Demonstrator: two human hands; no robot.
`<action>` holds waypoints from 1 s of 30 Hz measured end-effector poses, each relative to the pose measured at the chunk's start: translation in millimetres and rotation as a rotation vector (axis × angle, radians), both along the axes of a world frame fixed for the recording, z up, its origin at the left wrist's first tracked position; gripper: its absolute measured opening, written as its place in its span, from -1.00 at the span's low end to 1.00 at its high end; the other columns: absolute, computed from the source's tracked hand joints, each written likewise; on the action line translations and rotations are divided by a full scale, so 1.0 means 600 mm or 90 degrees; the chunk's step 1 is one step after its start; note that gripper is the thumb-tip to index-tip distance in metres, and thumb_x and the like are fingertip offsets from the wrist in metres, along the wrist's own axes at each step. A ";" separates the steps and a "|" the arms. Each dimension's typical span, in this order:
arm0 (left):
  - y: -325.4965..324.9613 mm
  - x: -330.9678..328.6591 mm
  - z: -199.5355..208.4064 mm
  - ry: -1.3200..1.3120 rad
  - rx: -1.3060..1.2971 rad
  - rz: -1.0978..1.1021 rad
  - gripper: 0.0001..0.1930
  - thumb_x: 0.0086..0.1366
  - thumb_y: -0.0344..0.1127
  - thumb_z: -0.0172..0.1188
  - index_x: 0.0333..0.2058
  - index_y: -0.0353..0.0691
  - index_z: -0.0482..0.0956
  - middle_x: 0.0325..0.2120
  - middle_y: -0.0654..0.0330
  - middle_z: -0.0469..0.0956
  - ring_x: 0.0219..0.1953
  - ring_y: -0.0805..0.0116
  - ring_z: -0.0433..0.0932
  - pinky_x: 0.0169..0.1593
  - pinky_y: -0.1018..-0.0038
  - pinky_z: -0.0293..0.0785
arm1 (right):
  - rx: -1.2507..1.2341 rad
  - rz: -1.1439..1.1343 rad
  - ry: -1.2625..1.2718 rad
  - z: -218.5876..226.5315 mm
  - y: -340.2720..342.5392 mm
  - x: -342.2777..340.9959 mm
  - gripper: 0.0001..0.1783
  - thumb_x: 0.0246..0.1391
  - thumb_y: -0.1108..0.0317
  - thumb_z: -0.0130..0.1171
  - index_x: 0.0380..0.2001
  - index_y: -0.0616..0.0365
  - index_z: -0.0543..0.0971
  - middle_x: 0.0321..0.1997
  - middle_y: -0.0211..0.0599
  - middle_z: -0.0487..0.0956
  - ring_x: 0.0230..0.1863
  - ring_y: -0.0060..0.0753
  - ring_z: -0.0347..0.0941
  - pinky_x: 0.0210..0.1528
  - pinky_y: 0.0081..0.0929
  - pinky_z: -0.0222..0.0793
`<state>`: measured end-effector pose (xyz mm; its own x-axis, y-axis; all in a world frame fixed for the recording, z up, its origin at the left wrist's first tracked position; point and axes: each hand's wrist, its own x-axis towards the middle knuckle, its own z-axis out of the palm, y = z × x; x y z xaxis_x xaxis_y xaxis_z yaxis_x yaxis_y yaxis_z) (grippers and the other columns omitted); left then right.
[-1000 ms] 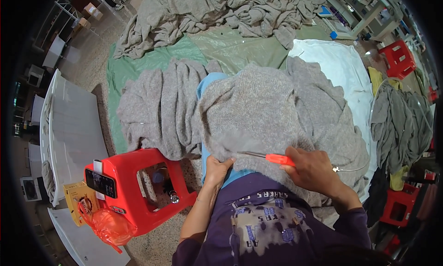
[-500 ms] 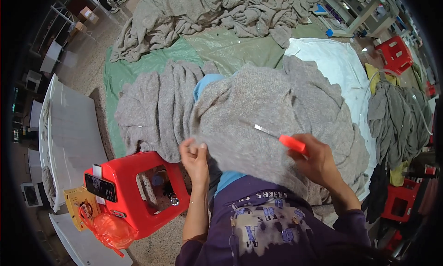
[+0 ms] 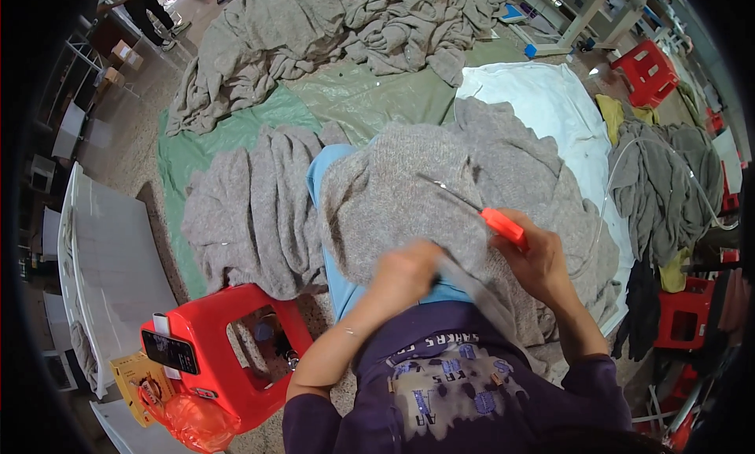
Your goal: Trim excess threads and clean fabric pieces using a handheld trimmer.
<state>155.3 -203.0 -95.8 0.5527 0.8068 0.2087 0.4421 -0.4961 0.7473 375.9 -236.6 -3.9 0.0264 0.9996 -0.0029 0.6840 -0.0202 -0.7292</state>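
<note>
My right hand [image 3: 537, 253] is closed round the orange handle of a slim metal-bladed tool [image 3: 503, 227], its blade pointing up and left over the cloth; whether it is scissors or a knife I cannot tell. Across my lap lies a speckled grey knit garment [image 3: 401, 186]. My left hand [image 3: 409, 271], blurred, is closed at the garment's near edge, and a smeared strip of the knit stretches from it to the right. Light blue cloth [image 3: 338, 285] shows under the garment on my legs.
Folded grey knits [image 3: 263, 210] lie at left, more knits [image 3: 535, 179] at right, and a large heap [image 3: 291, 37] beyond. A red stool [image 3: 204, 320] with a phone [image 3: 171, 352] stands close on my left. White cloth [image 3: 543, 100] and green sheeting [image 3: 275, 112] cover the floor.
My left hand has moved right across my lap with the garment's near edge, baring more light blue cloth. The right hand still holds the tool, its blade turned slightly. The view has shifted a little.
</note>
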 end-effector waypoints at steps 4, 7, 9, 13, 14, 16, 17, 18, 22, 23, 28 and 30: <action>0.129 -0.167 0.016 -0.210 0.060 0.439 -0.85 0.22 -0.49 0.04 -0.26 -0.29 0.56 -0.56 0.18 0.50 -0.50 0.41 0.45 -0.37 0.48 0.39 | -0.080 -0.072 -0.013 -0.002 0.002 0.017 -0.62 0.04 0.46 0.22 -0.03 0.17 0.50 -0.11 -0.17 0.59 -0.29 -0.37 0.53 -0.17 -0.54 0.41; 0.226 -0.362 -0.017 -0.307 0.120 0.651 -0.91 0.26 -0.45 0.05 -0.39 -0.32 0.51 -0.60 0.39 0.38 -0.56 0.62 0.25 -0.49 0.60 0.19 | 0.011 -0.029 0.021 -0.017 0.006 0.004 -0.59 0.04 0.46 0.22 0.01 0.15 0.49 -0.02 -0.16 0.56 -0.22 -0.36 0.56 -0.11 -0.55 0.40; 0.250 -0.422 -0.057 -0.340 0.168 0.695 -0.90 0.25 -0.43 0.06 -0.41 -0.32 0.50 -0.61 0.41 0.37 -0.56 0.64 0.23 -0.50 0.61 0.17 | -0.002 0.003 0.013 -0.023 0.007 -0.008 -0.53 0.03 0.46 0.22 0.07 0.13 0.45 0.07 -0.14 0.52 -0.11 -0.31 0.57 -0.07 -0.53 0.41; 0.223 -0.466 -0.172 -0.175 -0.086 0.856 -0.91 0.16 -0.46 0.14 -0.37 -0.35 0.53 -0.59 0.26 0.48 -0.50 0.47 0.40 -0.38 0.54 0.34 | -0.016 0.081 0.019 -0.040 0.003 -0.033 -0.43 0.01 0.44 0.25 0.14 0.09 0.39 0.09 -0.11 0.50 -0.07 -0.25 0.56 -0.06 -0.48 0.42; 0.207 -0.423 -0.182 -0.126 0.044 0.816 -0.86 0.15 -0.46 0.16 -0.30 -0.36 0.52 -0.48 0.17 0.50 -0.42 0.39 0.44 -0.32 0.50 0.38 | -0.039 0.090 0.027 -0.042 0.000 -0.033 -0.38 -0.01 0.43 0.27 0.16 0.07 0.36 0.09 -0.09 0.50 -0.05 -0.21 0.56 -0.06 -0.45 0.43; 0.156 -0.278 -0.153 -0.079 0.214 0.776 -0.68 0.15 -0.45 0.21 -0.10 -0.34 0.43 -0.17 0.01 0.43 -0.24 0.24 0.45 -0.21 0.42 0.41 | -0.073 0.075 0.028 -0.061 -0.007 -0.016 -0.34 -0.03 0.42 0.29 0.18 0.06 0.34 0.09 -0.08 0.50 -0.03 -0.18 0.55 -0.06 -0.42 0.44; 0.120 -0.241 -0.129 -0.107 0.212 0.776 -0.65 0.18 -0.41 0.22 -0.08 -0.34 0.37 -0.12 -0.01 0.34 -0.24 0.25 0.42 -0.27 0.44 0.39 | -0.059 0.077 0.029 -0.071 -0.011 -0.009 -0.31 -0.06 0.41 0.31 0.19 0.05 0.32 0.07 -0.07 0.51 -0.04 -0.14 0.55 -0.05 -0.39 0.44; 0.083 -0.201 -0.097 -0.144 0.133 0.779 -0.76 0.21 -0.39 0.21 -0.19 -0.33 0.40 -0.25 0.08 0.39 -0.30 0.32 0.41 -0.31 0.49 0.36 | -0.043 0.079 0.027 -0.074 -0.012 -0.003 -0.27 -0.08 0.39 0.33 0.20 0.04 0.31 0.06 -0.06 0.52 -0.04 -0.11 0.55 -0.05 -0.36 0.45; -0.028 -0.113 -0.026 -0.228 -0.525 0.373 -0.42 0.34 0.07 0.02 -0.67 -0.33 0.52 -0.75 0.18 0.50 -0.76 0.48 0.44 -0.66 0.61 0.30 | -0.134 0.060 0.010 -0.058 -0.006 -0.009 -0.28 -0.07 0.38 0.31 0.21 0.01 0.30 0.06 -0.06 0.51 -0.02 -0.08 0.53 -0.03 -0.35 0.44; -0.038 -0.091 -0.027 -0.209 -0.576 0.363 -0.42 0.31 0.10 0.07 -0.64 -0.37 0.55 -0.75 0.17 0.49 -0.75 0.48 0.45 -0.65 0.60 0.33 | -0.168 0.080 0.022 -0.053 -0.003 -0.018 -0.30 -0.05 0.37 0.29 0.20 0.00 0.30 0.06 -0.06 0.51 -0.01 -0.07 0.53 -0.02 -0.35 0.43; -0.020 -0.035 -0.059 -0.096 -0.449 0.271 -0.50 0.27 0.02 0.14 -0.64 -0.33 0.54 -0.75 0.21 0.49 -0.73 0.50 0.44 -0.65 0.59 0.34 | -0.163 0.228 0.053 -0.050 -0.021 -0.038 -0.36 0.01 0.36 0.21 0.20 -0.01 0.31 0.06 -0.08 0.51 0.02 -0.06 0.50 0.01 -0.34 0.42; -0.008 -0.044 -0.061 -0.100 -0.362 0.288 -0.62 0.26 -0.10 0.19 -0.62 -0.27 0.56 -0.74 0.28 0.49 -0.70 0.54 0.42 -0.62 0.59 0.34 | -0.186 0.186 0.073 -0.043 -0.025 -0.045 -0.37 0.02 0.37 0.19 0.20 -0.02 0.32 0.05 -0.13 0.53 0.04 -0.09 0.49 0.02 -0.34 0.40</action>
<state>129.0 -207.8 -132.3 0.1393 0.9554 -0.2603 0.3787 0.1915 0.9055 348.9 -251.7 -29.6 -0.2754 0.9216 -0.2736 0.6063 -0.0544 -0.7934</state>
